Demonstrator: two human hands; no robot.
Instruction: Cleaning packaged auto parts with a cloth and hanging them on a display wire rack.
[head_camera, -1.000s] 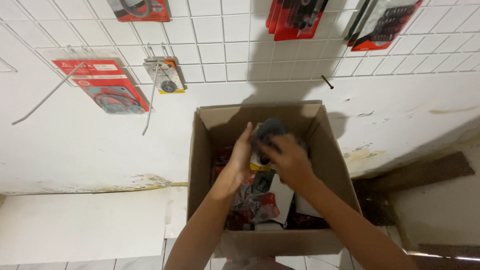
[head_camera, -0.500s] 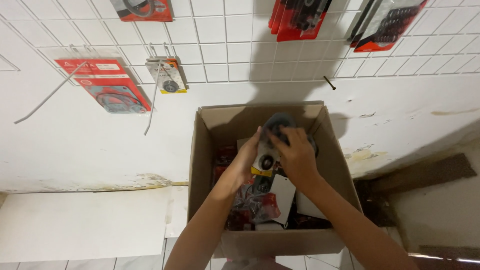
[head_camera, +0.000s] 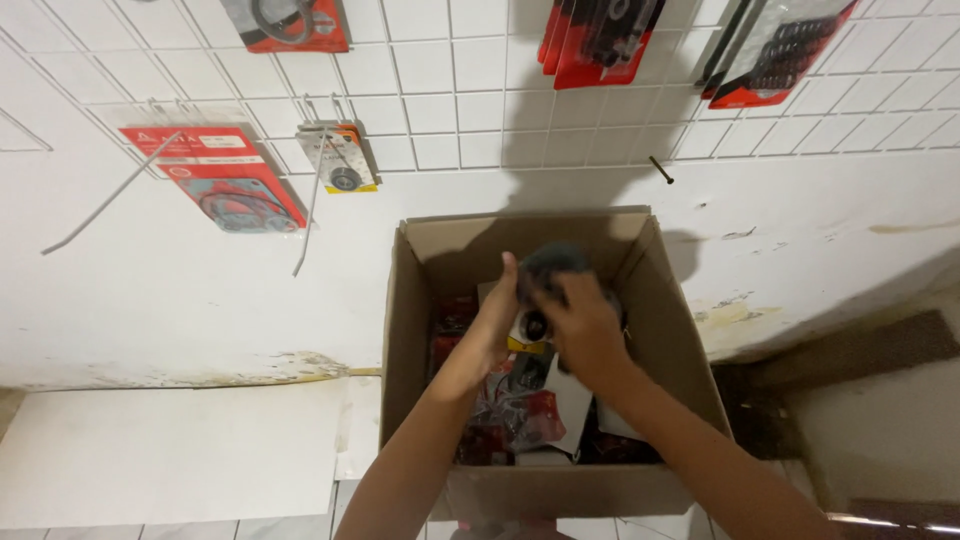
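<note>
**Two hands meet over a packet above an open carton**

While both arms reach down into the cardboard box (head_camera: 660, 330), the right hand (head_camera: 580, 335) curls its fingers (head_camera: 548, 292) over a dark, blurred packet (head_camera: 550, 262) lifted above the heaped contents. The left hand (head_camera: 492, 325) presses flat against that packet's left side, fingers straight. The packet lies just ahead of both hands, toward the wall; its long axis cannot be told. Red carded packets (head_camera: 520, 415) fill the carton, which stands on a tiled floor (head_camera: 290, 525) against a white wire grid (head_camera: 450, 90) hung with similar goods.
</note>
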